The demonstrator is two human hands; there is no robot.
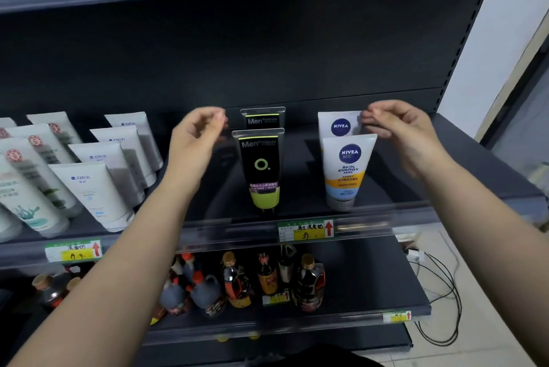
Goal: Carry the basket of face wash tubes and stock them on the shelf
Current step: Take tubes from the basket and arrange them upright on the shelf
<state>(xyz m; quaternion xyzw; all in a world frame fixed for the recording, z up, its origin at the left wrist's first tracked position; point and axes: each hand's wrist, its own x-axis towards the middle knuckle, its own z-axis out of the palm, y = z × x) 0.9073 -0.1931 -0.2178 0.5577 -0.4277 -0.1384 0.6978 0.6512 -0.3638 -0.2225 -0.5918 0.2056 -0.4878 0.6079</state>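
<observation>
On the dark shelf [386, 188] stand two black-and-green Men face wash tubes, one in front [263, 170] and one behind [263, 120]. To their right are two white Nivea tubes, front [346, 170] and rear [335, 124]. My left hand [197, 137] hovers just left of the rear Men tube, its fingers loosely curled and holding nothing. My right hand [398, 129] is raised beside the rear Nivea tube, with its curled fingertips right at the tube's top right corner and nothing gripped. No basket is in view.
Several white face wash tubes [89, 176] stand in rows on the shelf's left side. Price tags [306, 230] line the clear front rail. Dark sauce bottles [237, 280] fill the shelf below. Black cables [439, 292] lie on the tiled floor at right.
</observation>
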